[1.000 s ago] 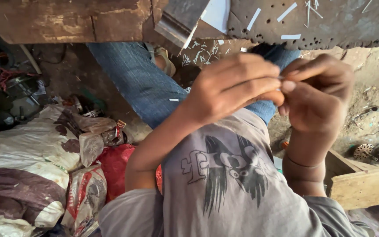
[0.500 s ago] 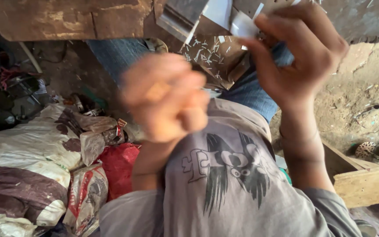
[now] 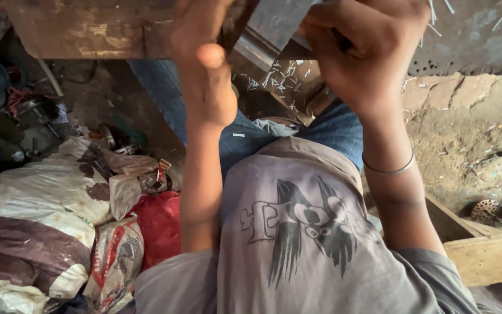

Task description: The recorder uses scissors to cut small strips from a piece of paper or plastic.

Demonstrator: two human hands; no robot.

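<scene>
Pinching the grey metal sheet [image 3: 277, 23] at the bench's near edge, right hand [image 3: 367, 52] grips closed; left hand [image 3: 204, 64] alongside, grip unclear.

The person wore a grey short-sleeved T-shirt [image 3: 321, 256] with a black winged graphic and outlined lettering on the chest; blue denim jeans [image 3: 251, 139] covered the legs; a thin metal bangle [image 3: 387, 170] circled the right wrist; both forearms were bare.
</scene>
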